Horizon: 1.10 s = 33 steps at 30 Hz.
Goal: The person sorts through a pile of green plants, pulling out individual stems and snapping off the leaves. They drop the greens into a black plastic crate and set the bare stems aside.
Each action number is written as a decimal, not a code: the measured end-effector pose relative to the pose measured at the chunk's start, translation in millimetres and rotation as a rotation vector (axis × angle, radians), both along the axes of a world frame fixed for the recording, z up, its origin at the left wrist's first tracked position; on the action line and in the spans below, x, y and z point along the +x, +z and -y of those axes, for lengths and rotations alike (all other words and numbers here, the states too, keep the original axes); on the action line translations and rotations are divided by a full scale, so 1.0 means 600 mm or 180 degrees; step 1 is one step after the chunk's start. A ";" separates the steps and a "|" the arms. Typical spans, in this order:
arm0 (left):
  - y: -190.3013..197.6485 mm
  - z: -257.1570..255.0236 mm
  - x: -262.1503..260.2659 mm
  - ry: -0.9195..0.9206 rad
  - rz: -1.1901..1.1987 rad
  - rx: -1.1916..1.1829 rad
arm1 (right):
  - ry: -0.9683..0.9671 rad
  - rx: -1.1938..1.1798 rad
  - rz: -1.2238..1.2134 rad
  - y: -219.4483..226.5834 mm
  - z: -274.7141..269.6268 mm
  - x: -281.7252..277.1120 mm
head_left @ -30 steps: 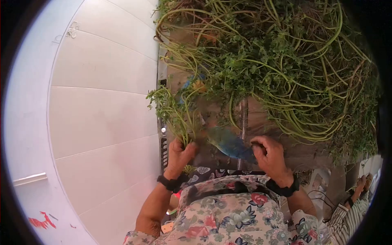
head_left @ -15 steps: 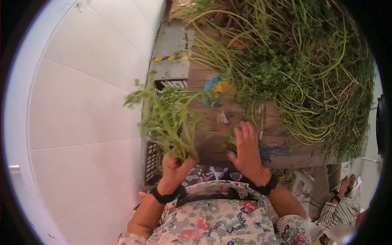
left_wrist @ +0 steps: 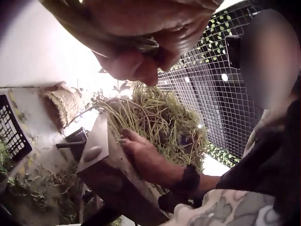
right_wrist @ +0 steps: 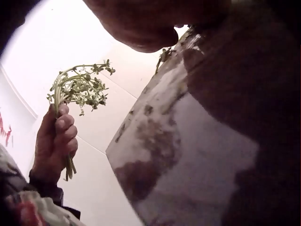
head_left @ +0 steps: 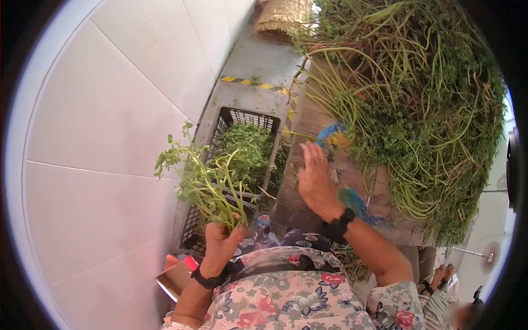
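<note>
left hand [head_left: 220, 237] clamped around a bunch of green stems [head_left: 206, 184], fingers curled on the cut ends, leafy tops pointing up and away from the body. bunch held off the bench, in the air above the near corner of a black plastic crate [head_left: 231, 118]. right wrist view confirms: fist closed on the stems [right_wrist: 75, 89], stem ends sticking out below the hand [right_wrist: 54, 146].

right hand [head_left: 314, 179] flat, fingers straight and together, palm down over the near edge of the wooden bench [head_left: 308, 124]; holding nothing. cannot tell if palm actually touches the wood. left wrist view shows the same hand [left_wrist: 143, 155] lying at the bench edge, fingertips at the foot of the greens pile.

big heap of long-stemmed greens [head_left: 418, 104] covers most of the bench, well right of the held bunch. blue and yellow item [head_left: 333, 135] just beyond the right fingertips, at the edge of the heap. blue-green object [head_left: 352, 201] beside the right wrist, partly hidden.

crate sits on the floor between the bench and a white tiled wall [head_left: 110, 110], already holding leafy greens [head_left: 247, 148]. yellow-black striped tape [head_left: 247, 82] on the floor past the crate. woven straw item [head_left: 283, 16] at far end. black bands on both wrists, floral garment at bottom.
</note>
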<state>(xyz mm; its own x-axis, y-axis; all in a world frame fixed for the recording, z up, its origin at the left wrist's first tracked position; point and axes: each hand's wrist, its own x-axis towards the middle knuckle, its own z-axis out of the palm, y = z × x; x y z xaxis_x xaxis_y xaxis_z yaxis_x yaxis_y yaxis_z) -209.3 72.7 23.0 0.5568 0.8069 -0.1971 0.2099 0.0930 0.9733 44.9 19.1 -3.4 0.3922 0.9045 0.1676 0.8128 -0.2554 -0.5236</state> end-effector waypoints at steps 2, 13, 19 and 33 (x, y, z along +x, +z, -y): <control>-0.003 -0.003 -0.009 -0.0024 -0.0056 -0.0023 | 0.0138 0.0288 0.0048 -0.017 -0.053 -0.015; 0.000 0.014 -0.005 0.0155 0.0001 -0.0434 | 0.0095 0.0660 -0.1471 0.021 -0.117 0.004; 0.029 0.005 0.029 0.0176 0.0294 -0.0937 | -0.0640 -0.0715 -0.1877 0.080 0.033 0.054; 0.082 0.045 0.191 -0.1469 -0.0157 -0.0248 | -0.0059 -0.0353 -0.3476 0.130 0.113 0.024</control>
<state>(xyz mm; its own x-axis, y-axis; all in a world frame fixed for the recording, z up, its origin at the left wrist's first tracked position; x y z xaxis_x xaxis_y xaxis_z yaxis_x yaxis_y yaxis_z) -94.5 45.5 72.3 0.8423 0.4589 -0.2827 0.2924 0.0515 0.9549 59.5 -48.4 74.5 0.2935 0.8856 -0.3600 -0.0791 -0.3528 -0.9323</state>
